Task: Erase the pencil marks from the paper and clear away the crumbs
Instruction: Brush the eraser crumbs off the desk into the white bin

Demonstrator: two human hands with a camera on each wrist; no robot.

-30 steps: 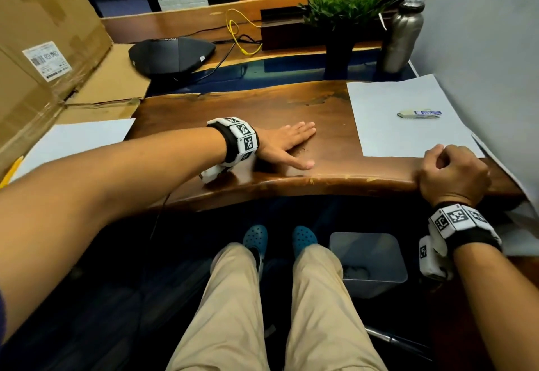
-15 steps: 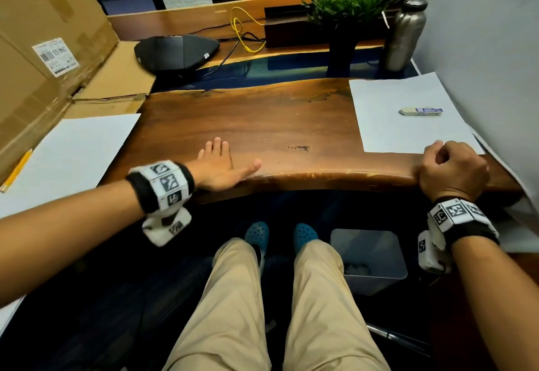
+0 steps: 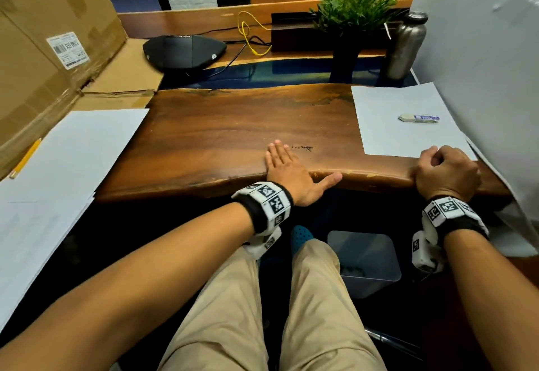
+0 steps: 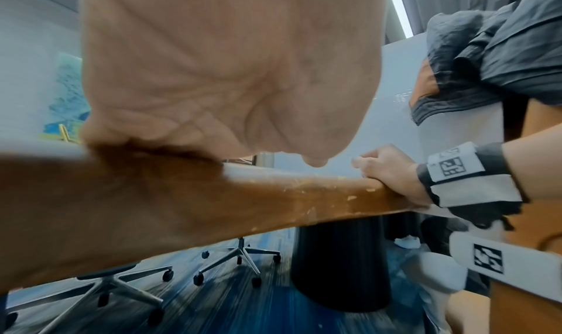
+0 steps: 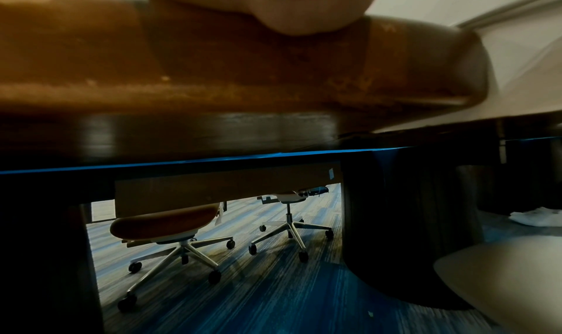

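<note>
A white sheet of paper (image 3: 390,120) lies on the right of the wooden table (image 3: 221,131), with a white eraser in a blue sleeve (image 3: 419,118) on it. A small dark patch of crumbs (image 3: 304,148) sits on the bare wood near the front edge. My left hand (image 3: 284,163) lies flat there, fingers straight, fingertips just left of the crumbs, thumb along the edge. My right hand (image 3: 446,172) rests at the table's edge by the paper's near corner, fingers curled; nothing shows in it. From the left wrist I see the palm (image 4: 213,75) and the right hand (image 4: 389,171).
A grey bin (image 3: 364,257) stands on the floor under the edge, between my hands. On the left lie more white sheets (image 3: 67,160), a yellow pencil (image 3: 26,157) and a cardboard box (image 3: 43,50). A speakerphone (image 3: 183,51), plant (image 3: 353,17) and steel bottle (image 3: 405,47) stand behind.
My left hand slid left and back toward the edge, then came right again to lie beside the crumbs. The right hand stayed at the edge.
</note>
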